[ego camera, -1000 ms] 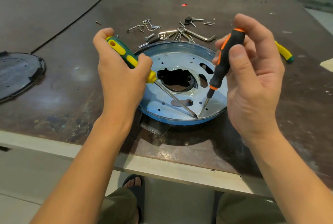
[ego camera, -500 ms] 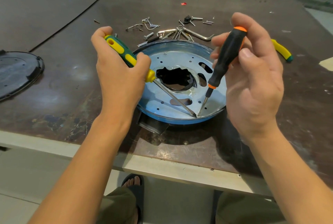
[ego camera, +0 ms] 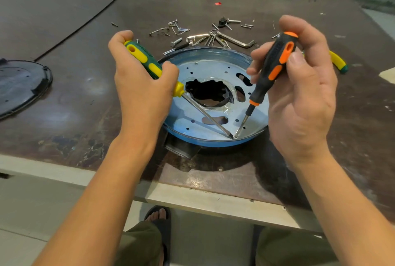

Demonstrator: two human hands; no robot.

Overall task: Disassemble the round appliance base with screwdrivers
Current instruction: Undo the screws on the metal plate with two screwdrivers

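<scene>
Working the near rim of the round base [ego camera: 186, 120], by the front edge of the bench [ego camera: 85, 99]: green screwdriver [ego camera: 147, 60] gripped in left hand [ego camera: 141, 90], black screwdriver [ego camera: 275, 66] pinched by right hand [ego camera: 303, 103]; next likely calls for steady tips, then twisting

Bright even light, glare on table [ego camera: 198, 178], soft shadows, wide-angle edge distortion

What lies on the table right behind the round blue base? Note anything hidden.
Loose screws, a bolt and a bent metal key lie behind the base. The right hand covers most of another yellow tool.
</scene>
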